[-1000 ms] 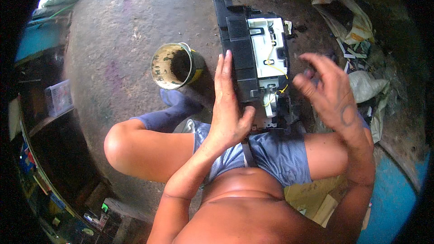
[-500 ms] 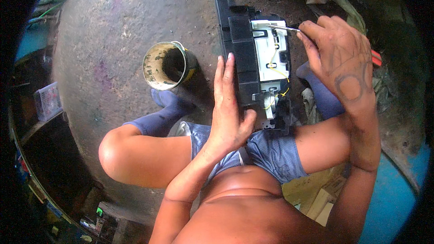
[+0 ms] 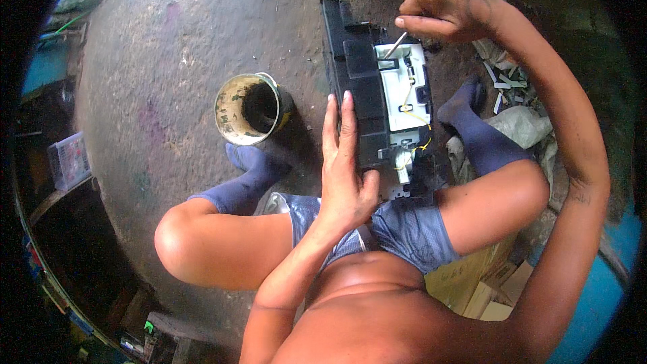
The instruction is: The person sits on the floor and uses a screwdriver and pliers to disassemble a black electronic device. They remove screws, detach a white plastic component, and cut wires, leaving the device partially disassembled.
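Note:
A long black plastic machine unit [image 3: 360, 71] with a white panel [image 3: 397, 111] and thin yellow wires stands between my legs. My left hand [image 3: 345, 178] holds its left side, two fingers stretched up along the black casing and the thumb near its lower end. Above the unit's upper right, my right hand [image 3: 448, 3] is closed in a fist round a screwdriver [image 3: 397, 45]. Its metal shaft slants down to the top of the white panel, and a red end shows past the fist. Most of the handle is hidden by my fingers.
A paint-stained bucket [image 3: 226, 111] stands left of the unit, near my left foot. Pale scraps [image 3: 502, 84] and a whitish sack [image 3: 522, 125] lie beyond my right leg. Cardboard [image 3: 465, 280] sits by my right hip, and a clear plastic box [image 3: 69, 162] is at far left.
My right hand has risen and turned into a fist, with the screwdriver now steeper against the panel. The unit has shifted slightly downward in view. My left hand keeps its hold.

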The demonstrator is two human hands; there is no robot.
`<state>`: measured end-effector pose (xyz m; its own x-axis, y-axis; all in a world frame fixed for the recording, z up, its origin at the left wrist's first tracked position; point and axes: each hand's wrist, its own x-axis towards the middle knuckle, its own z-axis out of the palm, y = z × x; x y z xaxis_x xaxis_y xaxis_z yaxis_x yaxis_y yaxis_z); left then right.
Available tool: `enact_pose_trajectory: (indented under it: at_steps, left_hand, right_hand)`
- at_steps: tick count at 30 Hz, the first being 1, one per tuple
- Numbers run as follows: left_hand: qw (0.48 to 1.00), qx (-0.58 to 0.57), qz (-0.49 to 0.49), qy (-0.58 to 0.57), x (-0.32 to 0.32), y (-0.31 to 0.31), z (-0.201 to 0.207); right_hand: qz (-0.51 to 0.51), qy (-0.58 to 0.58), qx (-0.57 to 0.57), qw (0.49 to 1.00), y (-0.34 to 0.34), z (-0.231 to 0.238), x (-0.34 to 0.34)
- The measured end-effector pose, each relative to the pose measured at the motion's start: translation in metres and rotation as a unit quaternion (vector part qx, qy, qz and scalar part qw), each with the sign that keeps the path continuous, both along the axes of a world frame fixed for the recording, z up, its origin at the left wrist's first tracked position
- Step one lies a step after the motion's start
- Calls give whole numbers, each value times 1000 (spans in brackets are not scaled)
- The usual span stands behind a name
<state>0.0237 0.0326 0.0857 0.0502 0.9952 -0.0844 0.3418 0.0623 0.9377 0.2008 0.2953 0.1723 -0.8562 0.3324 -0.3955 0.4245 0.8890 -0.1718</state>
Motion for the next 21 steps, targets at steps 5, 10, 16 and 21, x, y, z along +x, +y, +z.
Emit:
enact_pose_trajectory:
  at_steps: [5,10,16,21]
  left_hand:
    - [1000,1,-4,8,-6,0,-1]
    - [1000,4,-3,-8,-5,-1,-4]
    - [1000,-3,2,-9,-8,-2,-3]
    - [996,-18,72,-57,-18,-13,-15]
  right_hand:
    - [-47,186,-124,973,-6,-56,4]
    - [-66,136,-5,988,-6,-40,6]
    - [-219,172,19,960,-57,-31,16]
    - [-342,189,-116,913,-74,-44,43]
